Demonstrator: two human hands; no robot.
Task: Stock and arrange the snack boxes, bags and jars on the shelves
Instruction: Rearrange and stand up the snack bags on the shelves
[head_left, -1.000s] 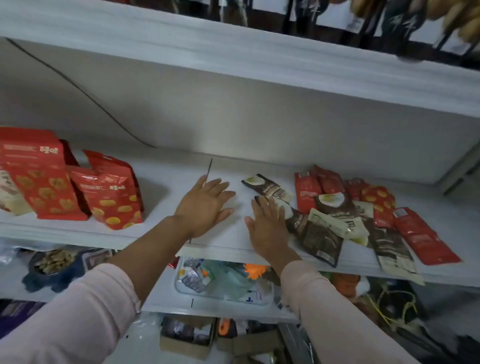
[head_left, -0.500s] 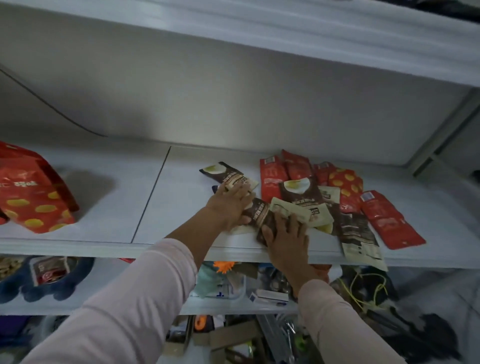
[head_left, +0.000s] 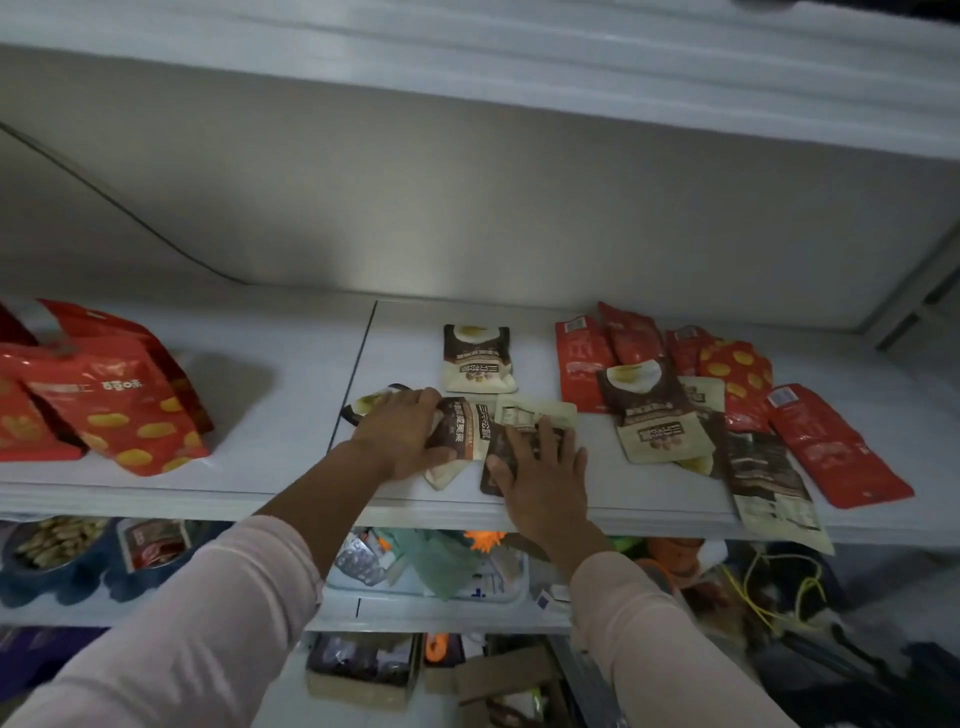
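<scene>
While the right hand (head_left: 540, 467) presses flat-fingered on a dark packet (head_left: 497, 441), the left hand (head_left: 402, 431) covers a brown packet (head_left: 461, 431) on the shelf (head_left: 291, 415), grip unclear.

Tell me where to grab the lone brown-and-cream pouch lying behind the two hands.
Pinch the lone pouch by its near cream edge, coming from the front, low along the shelf. It lies flat and apart from the other packets, so likely only a thin edge offers a hold.
</scene>
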